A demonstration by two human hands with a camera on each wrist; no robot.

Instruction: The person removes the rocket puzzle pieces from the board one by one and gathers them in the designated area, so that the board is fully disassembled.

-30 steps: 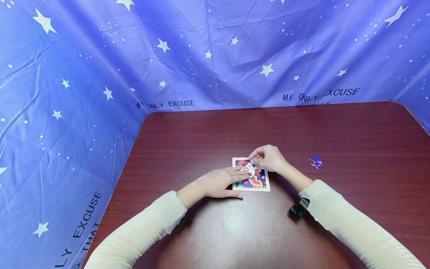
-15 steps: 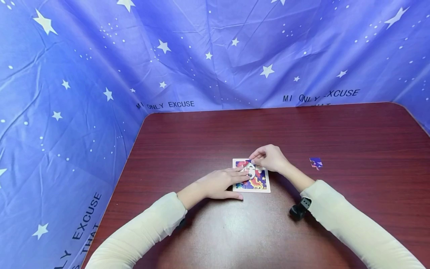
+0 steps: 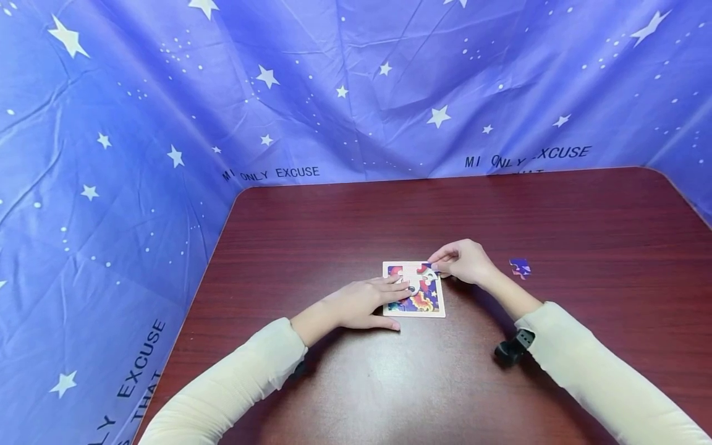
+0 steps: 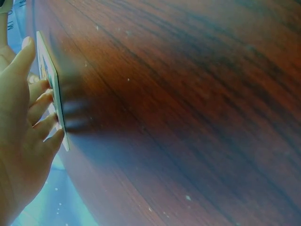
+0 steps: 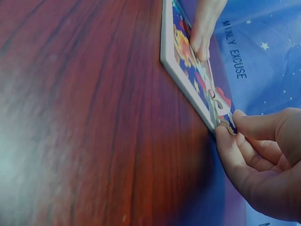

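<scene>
A square jigsaw puzzle board (image 3: pixel 444 309) with a pale border and a bright cartoon picture lies on the table. My left hand (image 3: pixel 364 304) rests on its left part, fingers straight and spread, covering some of the picture; the thumb lies on the table beside the near edge. At the board's far right corner my right hand (image 3: pixel 466 262) pinches a puzzle piece (image 5: pixel 223 109) between thumb and fingers. This piece, white, red and dark blue, sits tilted over the board in the right wrist view. Left of it a pale bare patch (image 3: pixel 410 271) shows in the board.
One loose blue-purple puzzle piece (image 3: pixel 520 267) lies on the table right of the right hand. The table (image 3: pixel 334 222) is dark red wood grain. A blue star-printed curtain (image 3: pixel 311 93) hangs behind it and along the left side.
My right hand has moved to the right with the pinched puzzle piece, and the pale patch in the board's upper middle has come into sight. My left hand stays on the board.
</scene>
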